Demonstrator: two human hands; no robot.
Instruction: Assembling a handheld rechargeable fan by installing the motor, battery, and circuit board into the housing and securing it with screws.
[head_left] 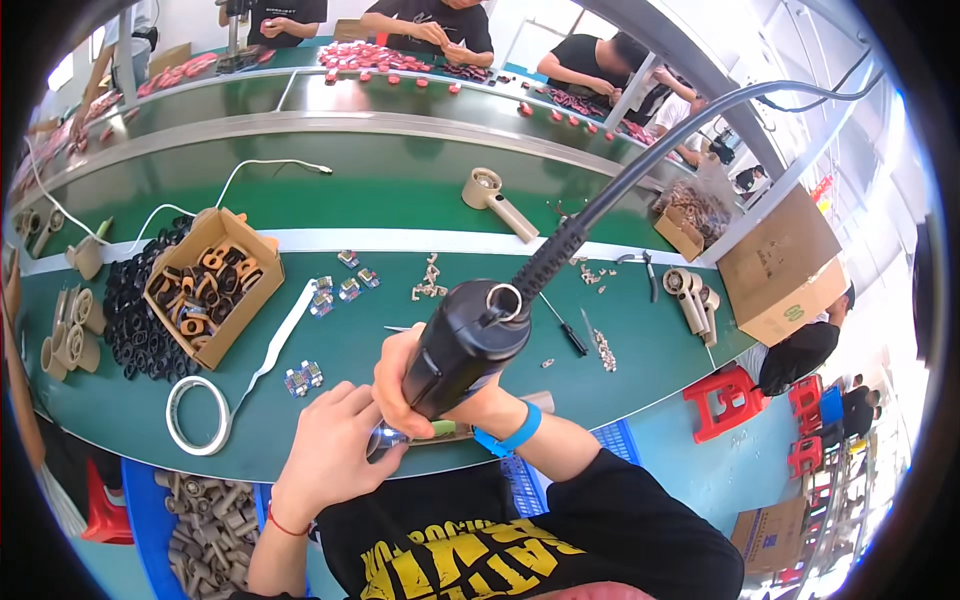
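Hands meet at the near edge of the green worktop [400, 215]. The right hand [415, 385] is wrapped around a black power screwdriver [468, 345], held upright with its thick black cable [640, 165] arching away to the upper right. The left hand [335, 445] pinches a small part [385, 440] just under the tool's tip, where a small light glows; what the part is cannot be made out.

Left of the hands lie a roll of white tape [197, 415] and a white strip [275, 345], with small circuit boards [303, 377] between. Further left an open cardboard box [213, 285] holds brown and black pieces, touching a heap of black rings [140, 320]. Right of the tool lie a small black screwdriver [565, 325] and loose screws [603, 348]. Beige dryer-shaped casings [692, 295] rest near the right end, another [495, 200] on the belt beyond.

Across the far belt, other people [430, 25] sit at work among red parts [365, 57]. Cardboard cartons [785, 265] stand at the right, red stools [725, 400] on the floor, and a blue crate of grey tubes [205, 525] is below the worktop's near edge.
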